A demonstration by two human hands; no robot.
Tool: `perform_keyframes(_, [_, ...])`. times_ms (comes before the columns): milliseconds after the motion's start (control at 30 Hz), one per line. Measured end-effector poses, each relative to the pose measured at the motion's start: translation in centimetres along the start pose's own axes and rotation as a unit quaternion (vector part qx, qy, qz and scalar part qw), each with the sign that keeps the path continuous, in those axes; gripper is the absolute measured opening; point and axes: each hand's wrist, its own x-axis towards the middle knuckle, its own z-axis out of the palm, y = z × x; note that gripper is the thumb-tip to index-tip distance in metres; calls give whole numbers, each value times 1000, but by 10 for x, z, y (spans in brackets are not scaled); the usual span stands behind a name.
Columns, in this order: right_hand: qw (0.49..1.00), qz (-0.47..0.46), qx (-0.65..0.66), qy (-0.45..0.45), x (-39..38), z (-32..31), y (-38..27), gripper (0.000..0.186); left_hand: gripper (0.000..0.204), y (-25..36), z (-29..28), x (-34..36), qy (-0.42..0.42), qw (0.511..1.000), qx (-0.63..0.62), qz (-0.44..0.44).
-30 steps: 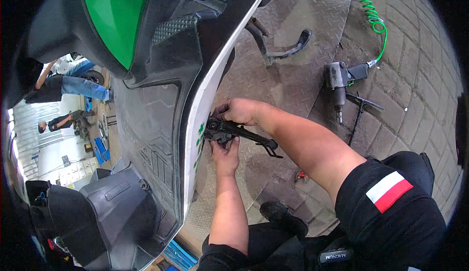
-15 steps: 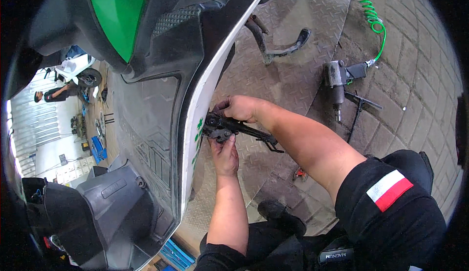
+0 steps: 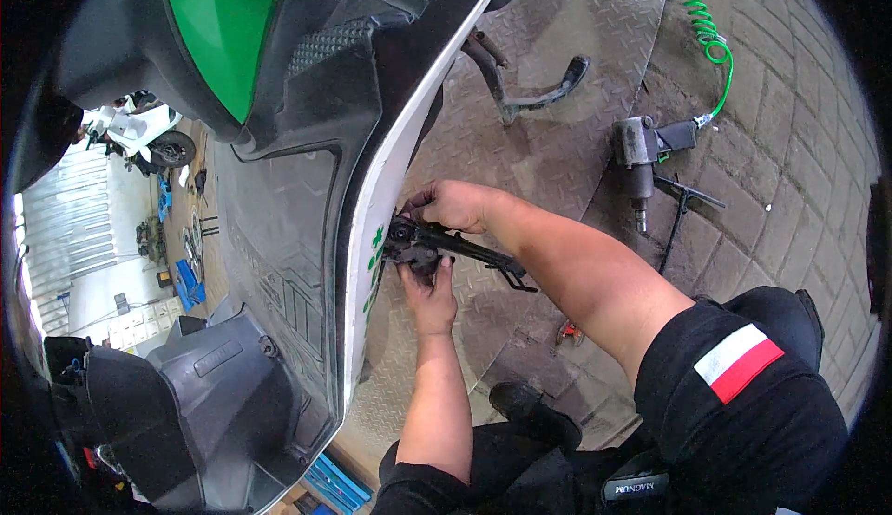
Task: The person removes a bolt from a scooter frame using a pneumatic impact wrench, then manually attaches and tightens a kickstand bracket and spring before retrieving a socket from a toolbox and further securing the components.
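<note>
Beside the white lower edge of a scooter (image 3: 364,227), a black side stand (image 3: 465,247) sticks out to the right, its thick bracket end against the body. My right hand (image 3: 455,205) reaches over from the right and is closed on the upper side of that end, with its fingertips partly hidden behind the metal. From below, my left hand (image 3: 429,303) grips the same bracket, thumb up along its near side. Whether a small fastener sits in either set of fingers cannot be made out.
A ribbed metal plate (image 3: 548,171) lies under the scooter, with a bent black pedal-like lever (image 3: 544,99) above it. On the paving to the right are an air impact wrench (image 3: 637,162) with a green coiled hose (image 3: 692,0), a T-handle wrench (image 3: 683,208) and a small red tool (image 3: 570,333).
My left hand has shifted slightly on the bracket, its thumb now more upright. My right hand stays nearly where it was. A person in the left background is no longer visible.
</note>
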Motion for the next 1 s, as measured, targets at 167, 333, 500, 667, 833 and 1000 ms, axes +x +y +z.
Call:
perform_keyframes(167, [1000,-11,20,-19,-3,-4,-7,21,70,-5,-2,2,-40,999,-6,33])
perform_keyframes(333, [999,-13,41,-29,-4,-11,-14,21,72,-1,3,2,-43,998,-52,4])
perform_keyframes(500, [1000,-9,7,-28,-4,-8,-20,23,69,4,-1,2,-26,994,-108,-19])
perform_keyframes(667, [999,-19,23,-32,-6,-9,-13,25,66,11,-4,8,-38,956,-286,-47])
perform_keyframes(833, [998,-39,25,-36,-9,-11,-11,26,63,16,-8,11,-60,940,-320,-98])
perform_keyframes(1000, [998,-14,-52,-26,-13,-10,-20,26,62,12,-11,16,-80,920,-367,-111])
